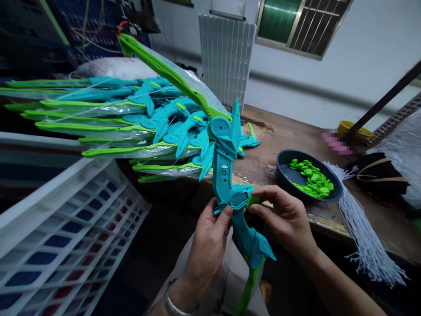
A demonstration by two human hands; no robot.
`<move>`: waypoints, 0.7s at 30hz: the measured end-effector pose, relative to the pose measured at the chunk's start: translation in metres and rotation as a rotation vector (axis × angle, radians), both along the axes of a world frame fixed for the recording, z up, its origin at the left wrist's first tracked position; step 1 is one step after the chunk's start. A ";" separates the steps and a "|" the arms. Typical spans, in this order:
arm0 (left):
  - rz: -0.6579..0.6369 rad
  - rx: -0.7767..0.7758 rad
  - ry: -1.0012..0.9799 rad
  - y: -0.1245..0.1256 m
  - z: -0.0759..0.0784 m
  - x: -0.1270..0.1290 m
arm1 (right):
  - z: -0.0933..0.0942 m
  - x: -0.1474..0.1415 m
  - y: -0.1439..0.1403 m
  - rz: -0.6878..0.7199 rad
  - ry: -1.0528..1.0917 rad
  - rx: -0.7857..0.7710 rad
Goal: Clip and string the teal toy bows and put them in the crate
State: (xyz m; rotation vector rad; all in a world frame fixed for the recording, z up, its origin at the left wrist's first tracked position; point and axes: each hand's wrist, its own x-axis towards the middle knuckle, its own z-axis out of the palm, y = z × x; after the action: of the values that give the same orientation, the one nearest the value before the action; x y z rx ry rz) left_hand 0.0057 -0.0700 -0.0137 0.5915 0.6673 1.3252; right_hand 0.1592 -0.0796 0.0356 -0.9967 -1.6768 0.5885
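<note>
A toy bow (pixel 223 171) with a teal plastic body and green limbs stands tilted in front of me. My left hand (pixel 210 232) grips its body near the middle, thumb on the face just under an oval recess. Between the thumb and fingers of my right hand (pixel 284 215) is a small green plastic piece (pixel 253 201), held close beside that recess; whether it touches the bow I cannot tell. To the right, a dark round bowl (pixel 283 172) contains a heap of similar green pieces (pixel 312 177). The bow's lower limb hangs down past my lap.
Many similar bows (pixel 131 125) lie piled at the left of the wooden table (pixel 279 127). A white plastic crate (pixel 75 228) stands at lower left. A bundle of white strings (pixel 365 237) drapes over the table's front edge. A black item (pixel 381 173) and a yellow container (pixel 357 130) are further right.
</note>
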 end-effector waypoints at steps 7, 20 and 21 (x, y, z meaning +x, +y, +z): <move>0.009 0.002 0.012 -0.003 0.000 0.002 | -0.012 -0.019 -0.004 -0.070 0.578 -0.279; 0.021 0.012 0.024 -0.003 -0.009 -0.002 | -0.037 -0.023 0.003 -0.224 0.073 0.093; 0.019 0.021 0.030 -0.003 -0.011 -0.002 | -0.036 -0.022 0.004 -0.223 0.044 0.099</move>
State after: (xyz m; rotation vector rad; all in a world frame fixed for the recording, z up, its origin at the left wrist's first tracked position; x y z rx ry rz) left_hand 0.0035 -0.0726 -0.0243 0.6242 0.6864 1.3448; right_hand 0.1375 -0.0761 -0.0005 -1.0729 -1.5165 0.3742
